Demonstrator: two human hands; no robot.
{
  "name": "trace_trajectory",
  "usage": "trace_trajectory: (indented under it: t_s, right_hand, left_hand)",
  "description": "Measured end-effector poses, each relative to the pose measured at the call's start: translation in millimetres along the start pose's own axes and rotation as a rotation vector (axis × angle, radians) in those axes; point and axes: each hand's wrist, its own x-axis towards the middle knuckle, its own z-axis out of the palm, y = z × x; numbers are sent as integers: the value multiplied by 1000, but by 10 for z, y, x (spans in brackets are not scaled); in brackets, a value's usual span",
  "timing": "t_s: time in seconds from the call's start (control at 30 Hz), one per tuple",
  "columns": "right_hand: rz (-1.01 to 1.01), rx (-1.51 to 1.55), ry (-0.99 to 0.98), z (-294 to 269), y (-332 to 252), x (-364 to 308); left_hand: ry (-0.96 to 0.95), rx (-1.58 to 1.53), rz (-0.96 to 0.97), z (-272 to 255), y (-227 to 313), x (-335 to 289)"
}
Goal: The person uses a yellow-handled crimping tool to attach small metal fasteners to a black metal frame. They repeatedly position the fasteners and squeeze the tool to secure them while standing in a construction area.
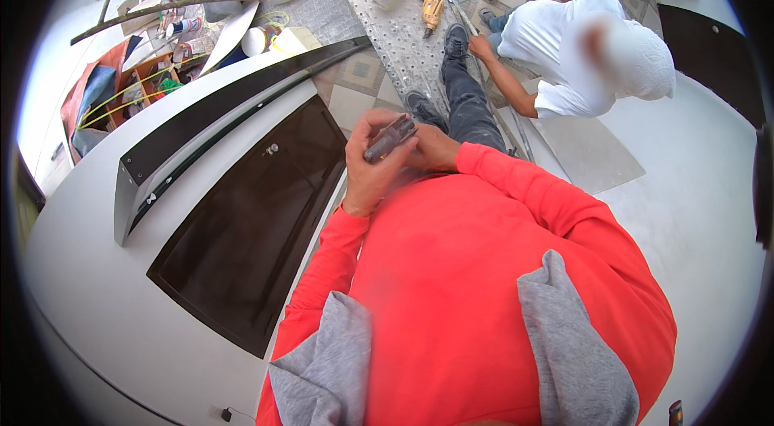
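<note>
The small dark tool, some grey-black handheld thing I couldn't identify, was up in front of the person's chest, gripped between both hands well above the floor. The left hand was wrapped around its lower end, fingers curled closed on it, and the right hand was tucked in against the other side, though how firmly it was pinching I honestly couldn't tell since the left hand covered most of it. My take: for fiddly work like this you want it held close to the body, elbows in, just as it was here, so nothing drops onto the grey panel with the dark inset door below. A second person in white was crouched beyond, near the perforated metal plank and a yellow drill, well apart from the hands.
</note>
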Motion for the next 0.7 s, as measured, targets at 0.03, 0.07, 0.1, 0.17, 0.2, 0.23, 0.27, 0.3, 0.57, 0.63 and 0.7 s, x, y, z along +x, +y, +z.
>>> trace_trajectory:
  t_s: [0.03, 0.07, 0.1, 0.17, 0.2, 0.23, 0.27, 0.3, 0.57, 0.63, 0.7]
  right_hand:
    - [80, 11, -29, -37, -13, 19]
    - [95, -7, -15, -67, -30, 53]
    - [111, -26, -1, -110, -50, 84]
    - [137, -82, 23, -170, -110, 138]
    - [84, 14, 46, -209, -142, 149]
    - [157, 149, -24, -273, -164, 141]
    - [146, 302, -79, -305, -187, 135]
    - [208, 282, -69, -312, -201, 151]
    - [273, 356, -97, -344, -23, 387]
    - [261, 417, -73, -398, -44, 364]
    - [289, 460, -63, -471, -105, 303]
  left_hand:
    - [47, 63, 15, 48, 0, 53]
    - [92, 124, 31, 98, 1, 124]
    - [133, 177, 54, 142, 6, 200]
    - [172, 296, 66, 206, 39, 328]
    - [183, 358, 109, 232, 60, 393]
    - [192, 412, 166, 251, 83, 454]
    - [200, 504, 245, 250, 111, 519]
    - [206, 560, 299, 249, 137, 564]
    - [125, 756, 311, 100, 231, 818]
    - [109, 743, 276, 31, 231, 866]
    - [96, 680, 188, -26, 217, 880]
